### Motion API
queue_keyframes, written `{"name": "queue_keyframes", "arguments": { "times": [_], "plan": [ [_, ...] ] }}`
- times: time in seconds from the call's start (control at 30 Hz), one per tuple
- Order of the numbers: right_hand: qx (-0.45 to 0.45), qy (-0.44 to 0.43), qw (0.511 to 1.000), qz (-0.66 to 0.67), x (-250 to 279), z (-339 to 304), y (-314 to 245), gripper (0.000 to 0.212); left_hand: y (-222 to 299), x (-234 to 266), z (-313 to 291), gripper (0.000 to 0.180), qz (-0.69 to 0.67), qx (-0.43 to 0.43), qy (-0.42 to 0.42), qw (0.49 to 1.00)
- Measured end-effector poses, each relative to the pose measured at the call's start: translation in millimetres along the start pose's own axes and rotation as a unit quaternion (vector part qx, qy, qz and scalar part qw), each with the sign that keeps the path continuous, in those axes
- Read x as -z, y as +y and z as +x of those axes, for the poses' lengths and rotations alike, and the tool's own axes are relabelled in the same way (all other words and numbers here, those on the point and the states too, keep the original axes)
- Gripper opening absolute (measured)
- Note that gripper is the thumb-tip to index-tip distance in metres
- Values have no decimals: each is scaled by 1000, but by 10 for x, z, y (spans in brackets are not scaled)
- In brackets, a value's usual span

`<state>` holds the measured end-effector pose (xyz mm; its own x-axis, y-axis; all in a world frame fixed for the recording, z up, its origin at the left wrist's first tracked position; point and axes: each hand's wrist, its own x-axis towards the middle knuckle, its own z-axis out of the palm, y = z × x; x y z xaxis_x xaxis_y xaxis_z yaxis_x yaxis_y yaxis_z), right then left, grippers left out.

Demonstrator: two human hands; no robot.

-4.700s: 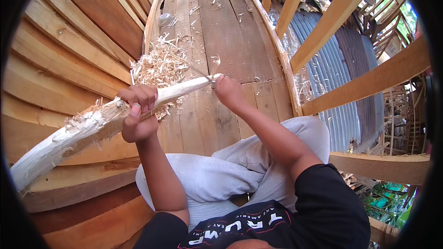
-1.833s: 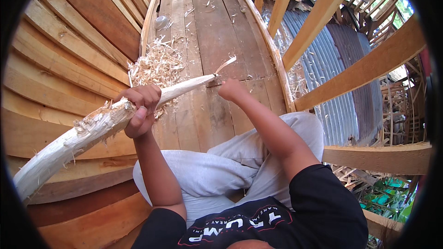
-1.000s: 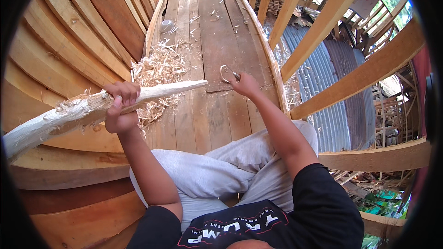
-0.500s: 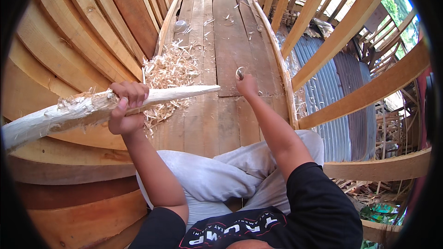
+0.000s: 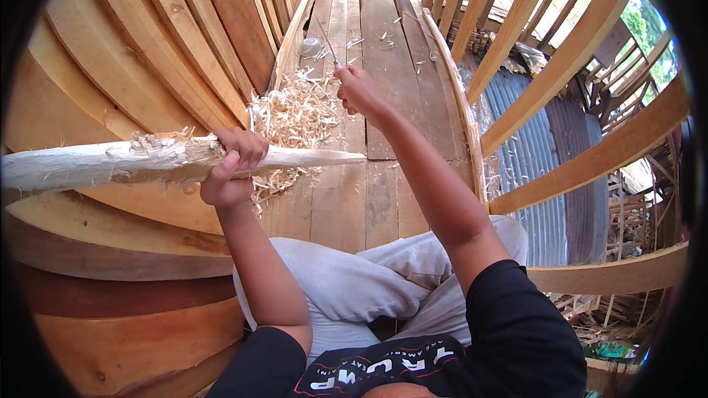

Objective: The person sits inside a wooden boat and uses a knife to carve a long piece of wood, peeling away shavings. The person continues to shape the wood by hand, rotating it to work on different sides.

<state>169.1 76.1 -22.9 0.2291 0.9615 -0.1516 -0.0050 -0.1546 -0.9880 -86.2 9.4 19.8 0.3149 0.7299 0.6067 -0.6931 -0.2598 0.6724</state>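
My left hand (image 5: 234,166) is wrapped round a pale, peeled wooden pole (image 5: 96,164) close to its pointed end. The pole lies sideways, running out at the left, and its tip points right. Rough curls and torn fibres cling to its upper side beside my fingers. My right hand (image 5: 357,91) is closed on what looks like a thin-bladed knife (image 5: 327,43), held ahead of the pole and apart from it. The slim blade points forward and up; my fist hides the handle.
Wood shavings (image 5: 299,114) lie heaped on the plank floor (image 5: 383,103) beyond the pole. Near them sits a clear cup-like container (image 5: 311,47). Curved timber ribs (image 5: 110,51) rise at the left, spaced ribs (image 5: 549,114) at the right, with corrugated metal sheets (image 5: 531,169) outside.
My right hand has swung forward and left with the knife, and its blade now shows. The pole has tilted to nearly level in my left grip. The whole view has shifted slightly.
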Motion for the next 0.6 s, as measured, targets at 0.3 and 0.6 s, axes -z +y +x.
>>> {"name": "queue_keyframes", "arguments": {
  "times": [0.3,0.6],
  "plan": [
    [24,-44,974,-221,699,-1168,902,24,-182,-272,126,21,1,-3,133,991],
    [40,23,984,-172,592,-1083,1039,26,-209,-533,146,51,93,9,100,991]
  ]
}}
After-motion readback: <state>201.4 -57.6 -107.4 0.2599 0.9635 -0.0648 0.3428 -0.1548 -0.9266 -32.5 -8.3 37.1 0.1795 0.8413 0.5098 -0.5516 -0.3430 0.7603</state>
